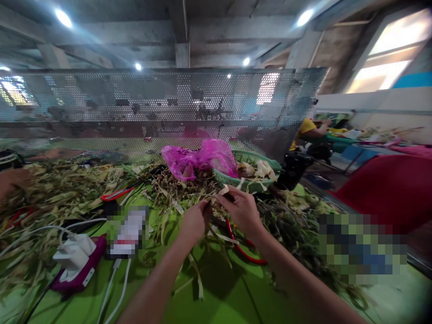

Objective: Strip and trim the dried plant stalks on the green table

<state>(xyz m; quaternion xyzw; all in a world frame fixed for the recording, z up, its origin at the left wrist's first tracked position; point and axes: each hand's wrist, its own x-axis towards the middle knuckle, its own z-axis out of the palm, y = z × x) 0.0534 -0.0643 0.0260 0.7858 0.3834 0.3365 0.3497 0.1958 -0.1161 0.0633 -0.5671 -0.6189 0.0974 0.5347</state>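
Observation:
In the middle of the head view, my left hand [195, 220] is closed, with thumb and finger pinched at a small bit of plant matter that is too small to name. Close beside it, my right hand [243, 210] is closed with bent fingers around a pale dried plant strip [227, 191]. The fingertips of both hands nearly meet. Beneath my right hand and forearm lies a red loop-shaped handle [236, 240], its other end hidden. Loose dry strips [199, 274] are scattered under my hands on the green tabletop [216, 301].
Behind my hands are a pink plastic bag [199, 157] and a green basket [275, 165] of pale pieces. Dried plant heaps [77, 184] spread left, greener stalks [293, 229] right. A power strip [81, 270], a blurred phone [128, 231] and cables lie left. A perforated metal screen [151, 99] stands behind.

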